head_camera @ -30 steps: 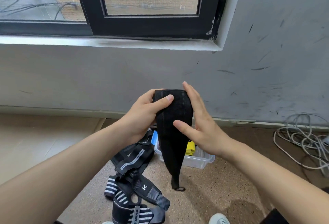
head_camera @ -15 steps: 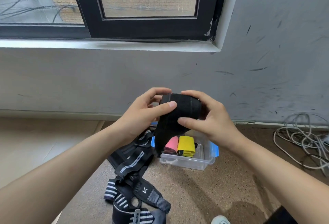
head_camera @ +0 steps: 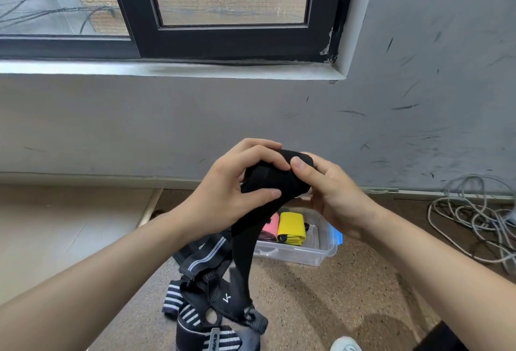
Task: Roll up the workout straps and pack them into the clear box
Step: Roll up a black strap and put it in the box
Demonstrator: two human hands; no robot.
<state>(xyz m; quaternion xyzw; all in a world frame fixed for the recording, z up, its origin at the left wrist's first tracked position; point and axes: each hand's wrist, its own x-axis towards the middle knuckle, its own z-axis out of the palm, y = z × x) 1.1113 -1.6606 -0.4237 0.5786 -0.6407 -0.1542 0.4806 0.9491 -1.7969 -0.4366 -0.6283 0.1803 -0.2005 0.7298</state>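
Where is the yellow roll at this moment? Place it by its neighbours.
In the head view, the yellow roll lies inside the clear box on the floor, just right of the pink roll, below the held black strap.

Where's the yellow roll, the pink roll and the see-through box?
yellow roll (head_camera: pixel 291 223): head view, flat top.
pink roll (head_camera: pixel 271 224): head view, visible side.
clear box (head_camera: pixel 296 253): head view, front wall.

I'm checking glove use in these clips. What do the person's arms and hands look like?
The left hand and right hand are bare: no gloves, rings or watch visible. The left forearm and right forearm are uncovered, no sleeve in view.
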